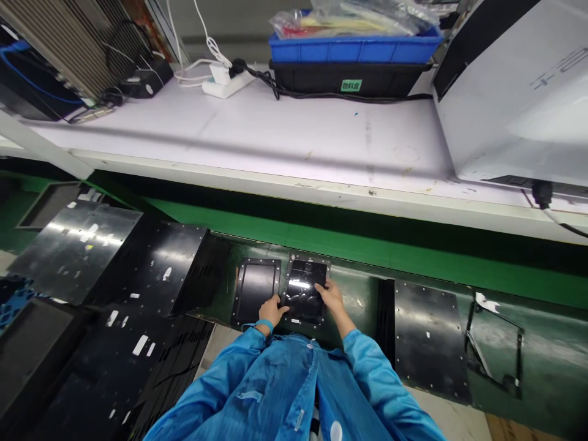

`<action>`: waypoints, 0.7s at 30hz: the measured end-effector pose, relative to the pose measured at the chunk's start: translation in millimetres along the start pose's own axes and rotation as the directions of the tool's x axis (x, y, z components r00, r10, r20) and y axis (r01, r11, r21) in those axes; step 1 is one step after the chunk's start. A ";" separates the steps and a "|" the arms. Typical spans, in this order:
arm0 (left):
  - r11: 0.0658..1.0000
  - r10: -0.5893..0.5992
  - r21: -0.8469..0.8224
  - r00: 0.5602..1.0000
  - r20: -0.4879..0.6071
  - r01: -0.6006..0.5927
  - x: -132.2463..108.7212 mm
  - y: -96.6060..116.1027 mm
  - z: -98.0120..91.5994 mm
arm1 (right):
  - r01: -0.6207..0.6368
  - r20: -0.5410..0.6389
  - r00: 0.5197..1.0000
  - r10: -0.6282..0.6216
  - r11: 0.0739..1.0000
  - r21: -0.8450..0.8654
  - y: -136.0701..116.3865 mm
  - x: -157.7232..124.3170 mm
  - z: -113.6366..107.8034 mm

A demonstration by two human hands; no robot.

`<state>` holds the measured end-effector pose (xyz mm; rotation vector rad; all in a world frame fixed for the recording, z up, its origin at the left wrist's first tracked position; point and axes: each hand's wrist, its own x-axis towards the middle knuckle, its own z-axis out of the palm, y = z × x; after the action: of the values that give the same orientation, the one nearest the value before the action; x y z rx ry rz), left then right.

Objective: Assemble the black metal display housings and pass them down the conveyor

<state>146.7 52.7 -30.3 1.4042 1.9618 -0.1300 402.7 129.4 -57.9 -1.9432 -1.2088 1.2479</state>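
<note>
Two flat black rectangular panels with rivet-like dots along their rims lie side by side on the dark green work surface. The right one, a glossy black panel, bears a bright reflection and a small white label at its lower edge. My left hand, with a blue band at the wrist, is at its left edge, thumb over the rim. At its right edge is my right hand, thumb on the glossy face, other fingers at the rim. Immediately left lies the duller black panel, close to my left hand.
Large black metal plates are spread at the left. Another black plate and a thin black frame lie at the right. Above runs a white shelf with a blue bin, a power strip and a big white machine.
</note>
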 end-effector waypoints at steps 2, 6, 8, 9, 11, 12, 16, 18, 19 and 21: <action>1.000 0.003 0.023 1.000 0.005 -0.003 0.7 -1.4 -0.1 | -0.025 -0.070 0.997 0.015 0.988 -0.151 10.3 -10.3 -15.2; 0.996 0.028 0.079 0.999 0.038 -0.031 1.1 -2.1 -0.3 | -0.098 0.027 0.993 0.118 0.913 -0.395 35.4 -44.6 -30.4; 0.993 0.053 0.100 0.997 0.064 -0.059 -0.8 0.4 -0.5 | -0.083 0.097 0.984 0.152 0.859 -0.504 46.3 -63.4 -27.1; 0.991 0.065 0.110 0.995 0.075 -0.073 -2.5 2.3 -0.6 | -0.065 0.108 0.983 0.147 0.833 -0.549 51.1 -71.3 -24.4; 0.988 0.082 0.125 0.993 0.088 -0.093 -7.1 6.6 -0.5 | -0.034 0.102 0.987 0.120 0.795 -0.606 59.4 -83.2 -20.1; 0.986 0.086 0.132 0.992 0.091 -0.098 -9.9 8.6 -0.4 | -0.023 0.105 0.988 0.111 0.788 -0.615 63.0 -87.2 -19.3; 0.986 0.069 0.143 0.991 0.111 -0.085 -22.5 13.4 1.2 | 0.001 0.150 0.982 0.115 0.792 -0.611 74.5 -96.5 -23.6; 0.988 0.046 0.142 0.991 0.123 -0.064 -28.5 13.6 2.7 | -0.011 0.149 0.980 0.129 0.791 -0.612 77.7 -101.0 -25.5; 0.989 0.034 0.139 0.991 0.128 -0.052 -30.9 13.4 3.6 | -0.023 0.142 0.980 0.139 0.790 -0.613 78.6 -103.3 -25.6; 0.991 0.012 0.130 0.991 0.136 -0.030 -33.8 12.4 5.1 | -0.050 0.121 0.980 0.157 0.789 -0.612 79.0 -107.3 -24.5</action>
<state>165.1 28.7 -10.2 1.4608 1.8542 -0.3423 437.7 -1.4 -64.0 -2.4181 -1.7830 1.1831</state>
